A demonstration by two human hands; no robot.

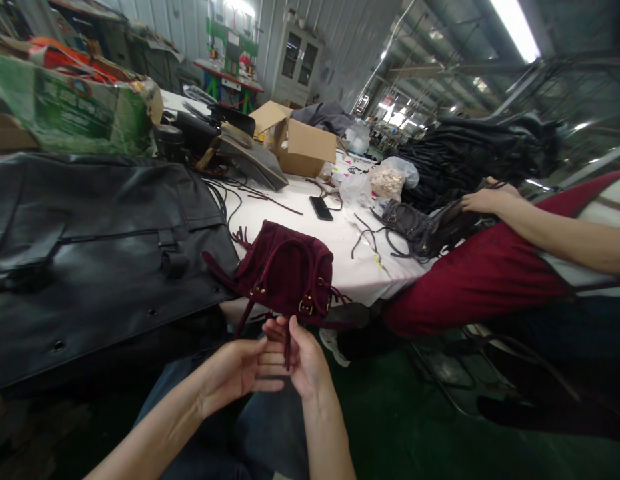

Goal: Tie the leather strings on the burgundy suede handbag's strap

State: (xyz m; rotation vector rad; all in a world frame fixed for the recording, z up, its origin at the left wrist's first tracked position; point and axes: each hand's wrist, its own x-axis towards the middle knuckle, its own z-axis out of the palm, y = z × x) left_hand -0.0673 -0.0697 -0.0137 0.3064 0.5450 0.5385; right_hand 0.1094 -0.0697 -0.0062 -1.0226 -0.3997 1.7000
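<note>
A burgundy suede handbag (290, 263) with looped handles and brass buckles sits at the near edge of the white-topped table. From its front hang thin burgundy leather strips (287, 350), which run down between my hands. My right hand (310, 363) pinches these strips between thumb and fingers, just below the bag. Beside it, my left hand (237, 373) is palm up with its fingers stretched out behind the strips; it grips nothing that I can see. Some fingers of the right hand are hidden.
A black leather piece (105, 247) covers the table's left side. Further back are a phone (321, 208), a cardboard box (307, 147) and a green box (80, 107). At right, a co-worker's hand (490, 200) rests on a dark bag (415, 227).
</note>
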